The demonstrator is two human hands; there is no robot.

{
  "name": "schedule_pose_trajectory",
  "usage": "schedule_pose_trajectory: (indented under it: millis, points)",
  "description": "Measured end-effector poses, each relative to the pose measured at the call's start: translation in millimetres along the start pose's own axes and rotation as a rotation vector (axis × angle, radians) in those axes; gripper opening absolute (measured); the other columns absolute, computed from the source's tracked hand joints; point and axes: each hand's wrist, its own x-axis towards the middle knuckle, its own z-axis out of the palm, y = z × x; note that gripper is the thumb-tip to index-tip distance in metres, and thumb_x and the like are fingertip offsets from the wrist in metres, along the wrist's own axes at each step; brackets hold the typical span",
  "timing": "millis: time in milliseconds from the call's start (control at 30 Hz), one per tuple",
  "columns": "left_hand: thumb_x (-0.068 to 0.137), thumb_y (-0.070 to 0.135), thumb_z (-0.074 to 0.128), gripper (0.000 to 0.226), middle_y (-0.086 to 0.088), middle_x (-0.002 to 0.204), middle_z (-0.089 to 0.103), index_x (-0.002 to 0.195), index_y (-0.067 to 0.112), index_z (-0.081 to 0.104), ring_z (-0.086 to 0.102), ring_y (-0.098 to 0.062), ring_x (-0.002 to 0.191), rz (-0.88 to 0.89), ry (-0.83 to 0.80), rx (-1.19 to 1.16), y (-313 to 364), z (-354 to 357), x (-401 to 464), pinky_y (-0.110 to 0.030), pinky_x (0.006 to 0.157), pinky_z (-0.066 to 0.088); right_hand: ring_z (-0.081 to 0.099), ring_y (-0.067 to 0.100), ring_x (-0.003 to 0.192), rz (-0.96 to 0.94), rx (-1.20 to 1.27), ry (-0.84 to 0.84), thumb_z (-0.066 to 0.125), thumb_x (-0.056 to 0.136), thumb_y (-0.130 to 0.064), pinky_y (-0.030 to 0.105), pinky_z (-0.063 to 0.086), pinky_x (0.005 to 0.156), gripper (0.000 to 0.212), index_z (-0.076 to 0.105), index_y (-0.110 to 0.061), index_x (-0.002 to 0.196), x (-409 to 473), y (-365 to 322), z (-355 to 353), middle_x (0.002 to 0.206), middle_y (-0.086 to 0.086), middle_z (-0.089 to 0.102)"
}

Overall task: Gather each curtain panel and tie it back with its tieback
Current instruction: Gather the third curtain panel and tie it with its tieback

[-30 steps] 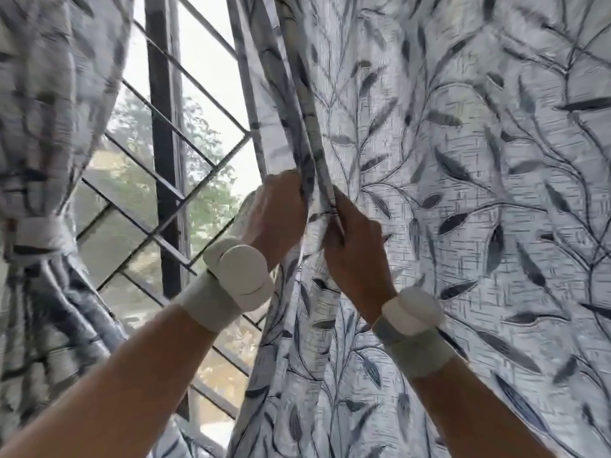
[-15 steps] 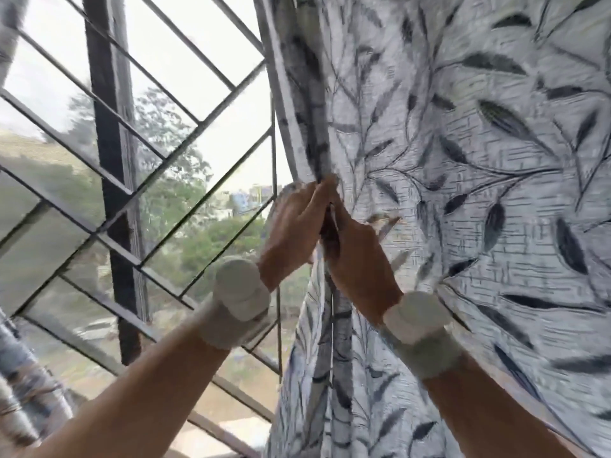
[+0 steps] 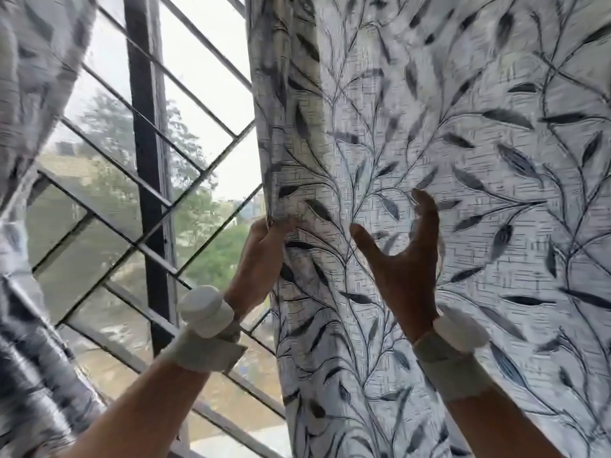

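The right curtain panel (image 3: 446,160), white with a dark leaf print, hangs over the right half of the view. My left hand (image 3: 261,259) grips its left edge, fingers tucked behind the fabric. My right hand (image 3: 401,259) is in front of the panel with thumb and fingers spread, holding nothing. The left curtain panel (image 3: 29,94) hangs at the far left, blurred, and looks gathered lower down. No tieback is clearly visible.
A window with a diagonal metal grille (image 3: 158,206) and a dark vertical frame bar (image 3: 145,160) fills the gap between the panels. Trees and buildings show outside. Both wrists carry white strapped devices.
My right hand has let go of the curtain edge and opened, moving right across the panel. My left hand still holds the edge. The view swung back left, bringing the left panel into sight.
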Motion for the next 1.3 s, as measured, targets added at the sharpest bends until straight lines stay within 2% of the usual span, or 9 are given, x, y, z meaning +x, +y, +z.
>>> schedule_pose_trajectory:
  millis: [133,333,500,600,767,967,1067,1200,1300]
  points:
    - [0.093,0.003,0.042,0.045,0.005,0.064,0.071,0.066,0.018,0.074,0.066,-0.013,0.064,-0.069,-0.031,-0.142,3.1,-6.8,1.2,-0.031,0.064,0.050,0.057,0.017,0.114,0.331,0.252,-0.133,0.082,0.068,-0.040,0.034,0.046,0.093,0.090,0.033,-0.016,0.140,4.8,3.7,25.5,0.116,0.002,0.063]
    - [0.093,0.011,0.043,0.024,-0.012,0.084,0.066,0.107,0.000,0.058,0.065,-0.025,0.075,-0.183,-0.016,-0.204,0.5,-14.0,3.7,-0.033,0.066,0.052,0.061,0.008,0.076,0.357,0.436,-0.223,0.072,0.084,-0.015,0.027,0.051,0.075,0.020,0.068,-0.022,0.102,13.2,4.3,52.4,0.081,0.003,0.067]
    - [0.091,0.015,0.042,0.028,-0.011,0.076,0.070,0.092,0.003,0.067,0.067,-0.027,0.071,-0.237,-0.022,-0.230,1.2,-10.4,2.3,-0.027,0.061,0.055,0.064,0.001,0.068,0.347,0.514,-0.254,0.068,0.087,-0.020,0.016,0.048,0.064,0.013,0.072,-0.032,0.083,7.0,-11.9,56.7,0.075,-0.010,0.072]
    - [0.092,0.014,0.045,0.034,-0.002,0.064,0.068,0.069,0.012,0.070,0.065,-0.020,0.063,-0.168,0.023,-0.207,7.9,-6.0,-2.0,-0.025,0.059,0.051,0.066,0.010,0.075,0.177,0.273,-0.107,0.068,0.089,-0.020,0.013,0.049,0.065,0.011,0.077,-0.015,0.086,7.7,-13.6,53.7,0.080,0.002,0.074]
    - [0.094,0.038,0.040,0.031,-0.012,0.097,0.061,0.091,0.013,0.058,0.057,-0.028,0.092,0.027,0.068,0.501,7.3,-9.7,-5.2,-0.038,0.083,0.048,0.054,0.011,0.064,-0.074,0.042,0.092,0.055,0.094,-0.014,0.018,0.039,0.052,0.013,0.062,-0.004,0.090,-0.6,-16.5,36.7,0.074,0.004,0.063]
    - [0.094,0.020,0.043,0.019,0.002,0.058,0.040,0.076,0.013,0.040,0.043,-0.023,0.052,0.330,0.018,1.053,16.9,-10.9,-22.1,-0.027,0.044,0.028,0.058,0.031,0.071,-0.220,-0.096,-0.195,0.058,0.088,-0.001,0.043,0.051,0.068,0.015,0.056,-0.003,0.102,-17.6,-20.1,18.7,0.080,0.011,0.062]
    - [0.094,0.015,0.043,0.010,0.000,0.064,0.045,0.084,0.015,0.042,0.048,-0.023,0.059,0.328,-0.025,1.185,16.6,-5.3,-31.3,-0.034,0.054,0.045,0.059,0.032,0.073,-0.237,-0.100,-0.209,0.061,0.085,0.001,0.046,0.052,0.069,0.012,0.063,-0.001,0.096,-22.1,-24.1,16.9,0.082,0.013,0.063]
    - [0.092,0.013,0.044,0.010,0.000,0.061,0.042,0.081,0.013,0.045,0.050,-0.026,0.057,0.329,-0.102,1.174,9.7,3.0,-35.0,-0.029,0.047,0.034,0.061,0.027,0.079,-0.201,-0.045,-0.218,0.058,0.088,0.002,0.047,0.055,0.072,0.016,0.067,-0.002,0.100,-28.7,-32.0,24.0,0.087,0.012,0.066]
    - [0.085,0.013,0.044,0.014,-0.007,0.066,0.061,0.087,0.009,0.057,0.062,-0.034,0.060,0.308,-0.271,1.147,-0.9,4.6,-35.6,-0.039,0.051,0.051,0.063,0.015,0.086,-0.140,0.056,-0.247,0.059,0.093,-0.018,0.037,0.055,0.080,0.018,0.071,-0.007,0.101,-34.2,-39.6,26.1,0.093,0.003,0.069]
